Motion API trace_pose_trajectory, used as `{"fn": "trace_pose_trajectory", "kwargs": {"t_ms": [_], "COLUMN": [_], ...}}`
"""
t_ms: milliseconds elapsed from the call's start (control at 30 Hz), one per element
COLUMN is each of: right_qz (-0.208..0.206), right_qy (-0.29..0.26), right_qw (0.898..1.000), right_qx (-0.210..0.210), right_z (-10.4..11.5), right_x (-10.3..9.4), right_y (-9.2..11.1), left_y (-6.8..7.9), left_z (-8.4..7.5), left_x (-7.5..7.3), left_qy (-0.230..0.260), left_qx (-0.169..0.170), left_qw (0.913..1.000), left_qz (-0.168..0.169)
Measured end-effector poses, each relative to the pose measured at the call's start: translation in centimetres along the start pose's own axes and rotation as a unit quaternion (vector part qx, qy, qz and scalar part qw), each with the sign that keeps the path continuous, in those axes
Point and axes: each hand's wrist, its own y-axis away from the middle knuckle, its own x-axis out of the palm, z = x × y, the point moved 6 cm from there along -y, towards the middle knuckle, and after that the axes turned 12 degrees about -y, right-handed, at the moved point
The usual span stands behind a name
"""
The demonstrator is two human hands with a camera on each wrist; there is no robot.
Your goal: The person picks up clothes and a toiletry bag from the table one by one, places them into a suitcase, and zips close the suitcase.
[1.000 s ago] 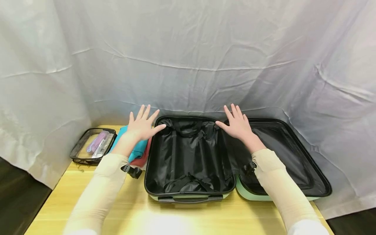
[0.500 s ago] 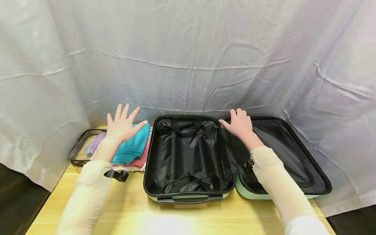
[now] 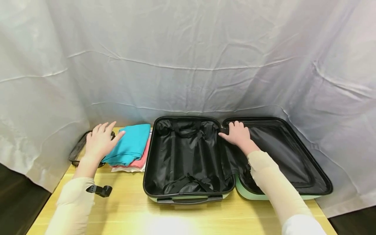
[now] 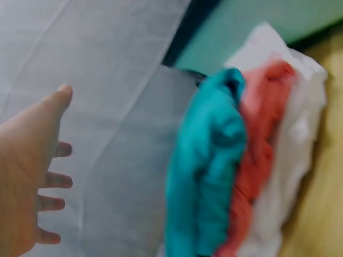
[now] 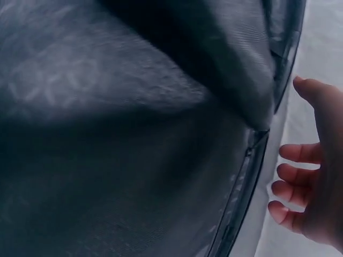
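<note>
My left hand (image 3: 99,141) hovers over a clear pouch with black trim (image 3: 73,153), hiding most of it. Its fingers are spread and hold nothing. Just right of it lies a folded teal cloth (image 3: 132,143), stacked on a red cloth (image 3: 144,158) and a white one (image 3: 126,169). In the middle lies an opened suitcase, its left half (image 3: 188,153) showing black lining and straps. Over the inner edge of its right half (image 3: 286,156) is my right hand (image 3: 238,134), fingers loosely bent around nothing. The right wrist view shows that hand (image 5: 313,171) beside the black rim (image 5: 252,176).
A light wooden table (image 3: 123,202) carries everything. Grey-white curtain (image 3: 188,58) rises right behind the suitcase and on both sides. A dark handle (image 3: 189,199) sits on the suitcase's near side, and its shell (image 3: 249,194) is pale green.
My left hand has moved left and down, from beside the suitcase across the cloths to the pouch. My right hand has come down slightly, its fingers less spread.
</note>
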Motion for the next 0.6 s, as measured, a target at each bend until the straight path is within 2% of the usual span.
{"fn": "trace_pose_trajectory", "kwargs": {"t_ms": [100,267,400,600], "right_qz": [0.030,0.076,0.103,0.118], "right_qy": [0.011,0.029,0.033,0.033], "right_qw": [0.999,0.997,0.994,0.992], "right_qx": [0.001,-0.003,-0.020,-0.036], "right_z": [0.1,0.1,0.2,0.5], "right_x": [0.8,1.5,2.3,2.8], "right_y": [0.0,0.0,-0.2,-0.6], "left_y": [0.2,-0.1,-0.4,-0.7], "left_z": [0.7,0.9,1.1,1.8], "left_x": [1.2,2.8,3.9,6.1], "left_qy": [0.000,0.005,0.004,0.000], "left_qx": [-0.007,-0.014,-0.021,-0.035], "left_qw": [0.9997,0.9987,0.9986,0.9989], "left_qz": [-0.022,-0.048,-0.048,-0.030]}}
